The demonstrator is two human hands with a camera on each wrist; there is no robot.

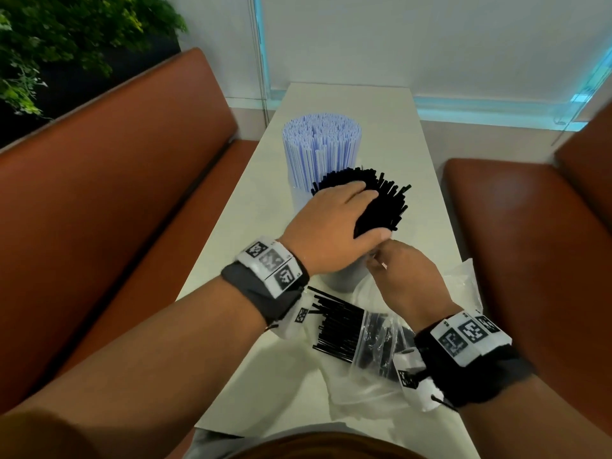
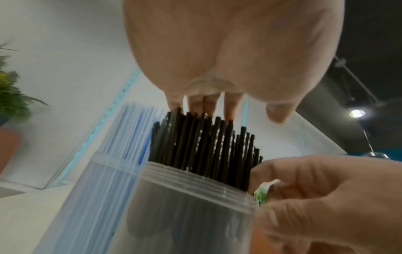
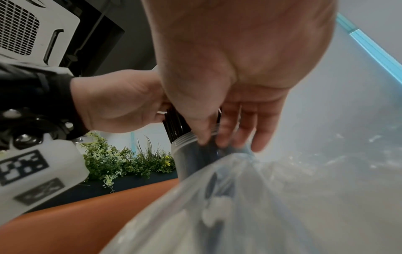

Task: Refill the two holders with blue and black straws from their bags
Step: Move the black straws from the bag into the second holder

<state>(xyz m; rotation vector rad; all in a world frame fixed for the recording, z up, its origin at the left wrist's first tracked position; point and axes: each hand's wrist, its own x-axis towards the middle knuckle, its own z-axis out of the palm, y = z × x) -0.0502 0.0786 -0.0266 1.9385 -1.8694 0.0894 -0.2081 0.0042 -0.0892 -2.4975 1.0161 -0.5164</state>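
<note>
The straws in the far holder are pale blue with white stripes; the holder itself is frosted clear plastic. The straws in the near holder are solid black, and that holder looks grey through its clear wall. More black straws lie in a see-through bag. The table is off-white, the benches rust orange. Both wrist bands are white with black square code marks over dark grey cuffs. The plant is green

Two holders; two bags; two hands; two benches; one table.
</note>
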